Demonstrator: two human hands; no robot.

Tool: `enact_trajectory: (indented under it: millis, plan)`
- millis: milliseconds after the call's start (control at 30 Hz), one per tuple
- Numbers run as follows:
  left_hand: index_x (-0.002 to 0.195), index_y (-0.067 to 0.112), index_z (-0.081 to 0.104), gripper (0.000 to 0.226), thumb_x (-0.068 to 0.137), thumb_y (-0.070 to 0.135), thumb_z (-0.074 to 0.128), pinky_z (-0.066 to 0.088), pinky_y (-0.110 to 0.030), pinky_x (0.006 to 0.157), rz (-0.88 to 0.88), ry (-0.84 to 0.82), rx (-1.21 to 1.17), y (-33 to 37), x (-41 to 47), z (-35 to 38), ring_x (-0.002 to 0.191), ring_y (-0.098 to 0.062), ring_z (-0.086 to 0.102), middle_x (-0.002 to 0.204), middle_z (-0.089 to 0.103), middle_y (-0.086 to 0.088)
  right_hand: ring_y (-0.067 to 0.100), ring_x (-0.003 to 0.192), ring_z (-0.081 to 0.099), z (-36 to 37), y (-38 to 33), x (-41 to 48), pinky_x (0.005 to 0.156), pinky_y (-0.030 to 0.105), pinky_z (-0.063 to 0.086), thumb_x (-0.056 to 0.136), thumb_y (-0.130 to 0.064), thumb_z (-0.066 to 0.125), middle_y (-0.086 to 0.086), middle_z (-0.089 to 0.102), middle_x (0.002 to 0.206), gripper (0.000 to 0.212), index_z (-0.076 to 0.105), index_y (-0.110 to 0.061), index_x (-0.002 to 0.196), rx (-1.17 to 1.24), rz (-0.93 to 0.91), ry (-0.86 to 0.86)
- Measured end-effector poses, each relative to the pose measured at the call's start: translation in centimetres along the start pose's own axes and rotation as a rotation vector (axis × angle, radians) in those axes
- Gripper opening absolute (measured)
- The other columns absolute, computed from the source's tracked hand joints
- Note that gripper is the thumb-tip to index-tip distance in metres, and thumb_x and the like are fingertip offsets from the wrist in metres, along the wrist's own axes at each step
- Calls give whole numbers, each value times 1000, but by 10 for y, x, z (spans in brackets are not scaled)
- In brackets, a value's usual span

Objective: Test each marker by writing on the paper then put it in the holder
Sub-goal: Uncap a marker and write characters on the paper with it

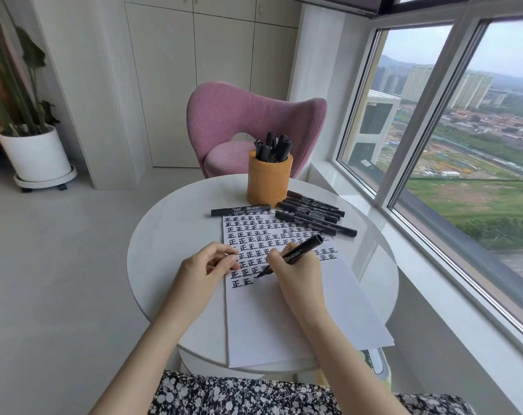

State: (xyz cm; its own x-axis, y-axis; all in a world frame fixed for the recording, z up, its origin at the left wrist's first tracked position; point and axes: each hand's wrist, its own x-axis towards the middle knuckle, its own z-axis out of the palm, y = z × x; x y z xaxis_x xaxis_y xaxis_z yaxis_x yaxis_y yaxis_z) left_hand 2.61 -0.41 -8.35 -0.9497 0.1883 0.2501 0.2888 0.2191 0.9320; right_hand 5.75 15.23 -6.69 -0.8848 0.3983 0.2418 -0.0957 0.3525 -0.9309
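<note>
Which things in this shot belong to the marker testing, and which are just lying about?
In the job: marker held by the right hand, paper, loose markers, holder.
Lying about: chair, potted plant.

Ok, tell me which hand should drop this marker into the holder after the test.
Right. The right hand grips the marker, tip on the paper; the left hand rests on it.
</note>
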Motion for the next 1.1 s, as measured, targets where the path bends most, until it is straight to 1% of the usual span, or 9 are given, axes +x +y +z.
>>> enact_trajectory:
  millis: [100, 300, 400, 500, 600, 667, 733, 867, 1100]
  plan:
    - [91, 18, 64, 13, 91, 7, 57, 44, -4, 68, 2, -1, -4, 0, 0, 0, 73, 3, 65, 81, 72, 0, 9, 51, 27, 0, 1, 0, 47, 22, 25, 82, -7, 57, -2, 34, 54, 29, 38, -12, 60, -2, 1, -1]
    - [91, 20, 64, 12, 91, 9, 58, 44, -4, 68, -3, -1, 10, -1, 0, 0, 71, 3, 65, 79, 72, 1, 6, 48, 26, -2, 2, 1, 46, 18, 26, 82, -6, 58, -9, 32, 50, 35, 34, -16, 58, 37, 16, 4]
    - [90, 22, 64, 13, 90, 11, 58, 45, -5, 69, -5, 1, 17, -2, 1, 0, 71, 1, 64, 78, 73, 2, 5, 46, 27, -2, 2, 1, 44, 17, 26, 83, -7, 59, -12, 32, 45, 37, 35, -16, 56, 39, 19, -6]
    - [90, 19, 64, 12, 90, 9, 58, 44, -4, 68, -6, 2, 11, -1, 0, 0, 71, 3, 65, 79, 73, 1, 5, 43, 28, -1, 0, 0, 44, 16, 26, 83, -7, 59, -13, 33, 39, 40, 33, -17, 54, 35, 18, -28]
    - [91, 19, 64, 12, 90, 10, 58, 44, -5, 68, -6, 3, 17, -1, 0, 0, 71, 1, 65, 78, 73, 1, 6, 47, 26, -1, 0, -1, 44, 18, 24, 82, -7, 59, -12, 31, 44, 36, 34, -15, 56, 31, 10, -27]
    - [91, 19, 64, 11, 90, 10, 58, 45, -5, 69, -6, 3, 19, -1, 0, -1, 71, 1, 65, 78, 73, 1, 8, 50, 26, -1, 0, 0, 45, 19, 23, 81, -6, 58, -7, 31, 50, 31, 37, -12, 60, 22, 14, -31]
    - [93, 16, 64, 10, 91, 8, 58, 44, -4, 68, -5, 1, 19, -1, 0, 0, 72, 3, 65, 80, 72, 0, 9, 51, 27, -1, 0, -1, 45, 20, 22, 79, -6, 58, -5, 32, 52, 27, 38, -12, 61, 26, 25, -41]
    - [95, 10, 65, 9, 90, 6, 57, 44, -3, 67, -1, 4, 15, 1, 0, 0, 72, 4, 65, 81, 72, -4, 10, 52, 25, -2, 0, -1, 45, 21, 21, 78, -6, 58, -4, 30, 53, 27, 37, -12, 62, 17, 32, -52]
    - [95, 10, 65, 9, 90, 8, 58, 43, -3, 67, 0, 8, 26, 2, -1, 1, 71, 5, 64, 81, 72, -3, 10, 51, 24, -4, 0, -1, 43, 19, 20, 78, -6, 58, -4, 29, 52, 25, 39, -11, 62, 32, 57, -40]
